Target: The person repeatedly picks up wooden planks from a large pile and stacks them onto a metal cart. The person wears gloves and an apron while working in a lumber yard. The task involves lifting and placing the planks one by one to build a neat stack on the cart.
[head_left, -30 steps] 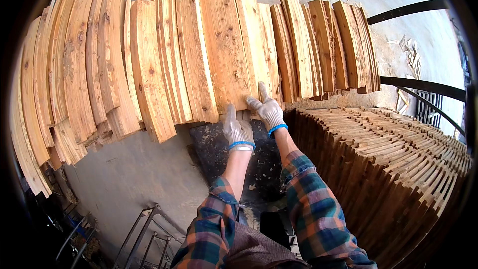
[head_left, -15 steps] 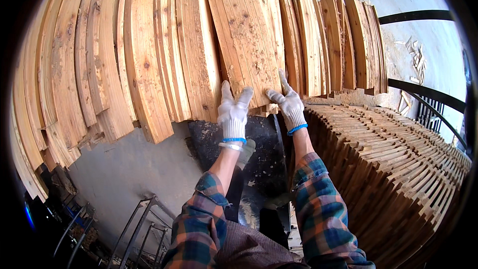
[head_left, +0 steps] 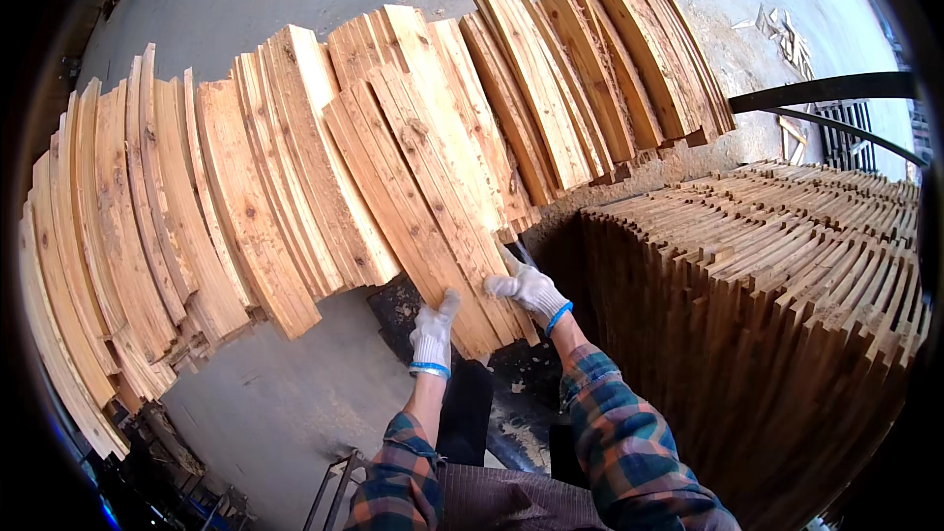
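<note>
Several wooden boards (head_left: 418, 192) lie side by side as one bundle, slanting toward me from a long row of boards (head_left: 226, 206). My left hand (head_left: 433, 332), in a white knit glove with a blue cuff, grips the near left edge of the bundle. On its right edge, close to the near end, my right hand (head_left: 528, 289) in a matching glove is closed round the wood. Both thumbs rest along the top face; the fingers underneath are hidden. The far part of the bundle still rests over the row.
To the right stands a tall, tightly packed stack of thin wooden slats (head_left: 757, 265). Black metal bars (head_left: 826, 91) stick out beyond the row's right end. Wood scraps (head_left: 784, 39) lie on the grey floor (head_left: 285, 413). A dark metal frame (head_left: 339, 487) is low at the left.
Both hands have drawn the bundle toward me, its near end now lower and past the row's edge. The view has turned, so the row appears more slanted.
</note>
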`<state>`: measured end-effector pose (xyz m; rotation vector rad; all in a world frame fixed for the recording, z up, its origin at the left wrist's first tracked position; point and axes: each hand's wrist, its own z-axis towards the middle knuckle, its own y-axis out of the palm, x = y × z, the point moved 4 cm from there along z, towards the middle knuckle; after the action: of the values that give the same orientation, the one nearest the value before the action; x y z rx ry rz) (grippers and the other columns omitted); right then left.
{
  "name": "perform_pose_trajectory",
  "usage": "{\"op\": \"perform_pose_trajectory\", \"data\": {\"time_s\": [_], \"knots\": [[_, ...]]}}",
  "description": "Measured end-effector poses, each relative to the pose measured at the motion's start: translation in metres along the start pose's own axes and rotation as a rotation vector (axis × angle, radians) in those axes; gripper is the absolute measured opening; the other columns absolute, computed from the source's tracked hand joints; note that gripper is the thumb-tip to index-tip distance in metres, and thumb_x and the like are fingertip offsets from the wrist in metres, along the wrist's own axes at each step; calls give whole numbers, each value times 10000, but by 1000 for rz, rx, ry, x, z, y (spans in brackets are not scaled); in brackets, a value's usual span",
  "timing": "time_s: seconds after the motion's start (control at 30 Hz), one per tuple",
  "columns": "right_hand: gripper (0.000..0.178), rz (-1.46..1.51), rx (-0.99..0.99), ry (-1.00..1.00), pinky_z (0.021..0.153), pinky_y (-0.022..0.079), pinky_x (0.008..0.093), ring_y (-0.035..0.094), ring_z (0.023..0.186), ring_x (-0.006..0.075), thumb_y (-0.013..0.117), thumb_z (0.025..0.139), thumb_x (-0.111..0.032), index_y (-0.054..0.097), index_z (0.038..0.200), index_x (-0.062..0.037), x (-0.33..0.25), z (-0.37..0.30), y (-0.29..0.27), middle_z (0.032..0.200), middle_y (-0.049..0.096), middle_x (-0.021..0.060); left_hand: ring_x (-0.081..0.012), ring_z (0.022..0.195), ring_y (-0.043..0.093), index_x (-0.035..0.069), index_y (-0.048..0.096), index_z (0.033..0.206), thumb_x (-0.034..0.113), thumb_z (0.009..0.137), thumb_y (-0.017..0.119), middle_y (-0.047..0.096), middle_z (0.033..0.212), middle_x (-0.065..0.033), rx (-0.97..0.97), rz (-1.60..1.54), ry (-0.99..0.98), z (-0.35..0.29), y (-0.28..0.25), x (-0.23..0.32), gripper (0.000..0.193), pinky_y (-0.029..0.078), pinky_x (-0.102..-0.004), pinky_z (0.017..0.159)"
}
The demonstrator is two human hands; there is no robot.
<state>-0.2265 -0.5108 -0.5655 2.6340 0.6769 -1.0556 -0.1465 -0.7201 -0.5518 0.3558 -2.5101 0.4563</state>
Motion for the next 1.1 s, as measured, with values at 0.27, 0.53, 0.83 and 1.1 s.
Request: {"op": "perform_pose_trajectory", "data": {"time_s": [0.27,0.53,0.83,1.1], "knots": [[1205,-65,-72,175,1037,417,437,553,1218,413,565,755,-788,85,1561,-32,-44,-132,38,1348,505,319,-265,1099,588,5,434,1399,472,925,642,560,1275,-155,-256,15,3,-83,-58,-28,698,516,-392,924],[1077,709,136,-92,1171,241,321,260,1458,271,647,872,-573,76,1554,34,-32,-124,30,1589,235,231,-281,1184,541,6,395,1431,525,924,625,502,1353,-163,-339,-135,-31,-113,24,16,761,472,-414,1001],[1041,253,164,-191,948,471,375,613,1114,357,577,856,-649,76,1583,-99,-110,-285,31,1297,578,272,-279,1165,550,-11,382,1433,489,930,628,490,1358,-165,-579,139,324,-267,67,81,751,481,-400,988],[1169,241,543,-517,958,478,401,633,1094,391,664,761,-653,-18,1591,-193,-148,-529,-36,1299,566,311,-277,1147,559,-26,370,1434,458,936,632,479,1363,-168,-903,199,703,-464,92,126,742,489,-387,978]]}}
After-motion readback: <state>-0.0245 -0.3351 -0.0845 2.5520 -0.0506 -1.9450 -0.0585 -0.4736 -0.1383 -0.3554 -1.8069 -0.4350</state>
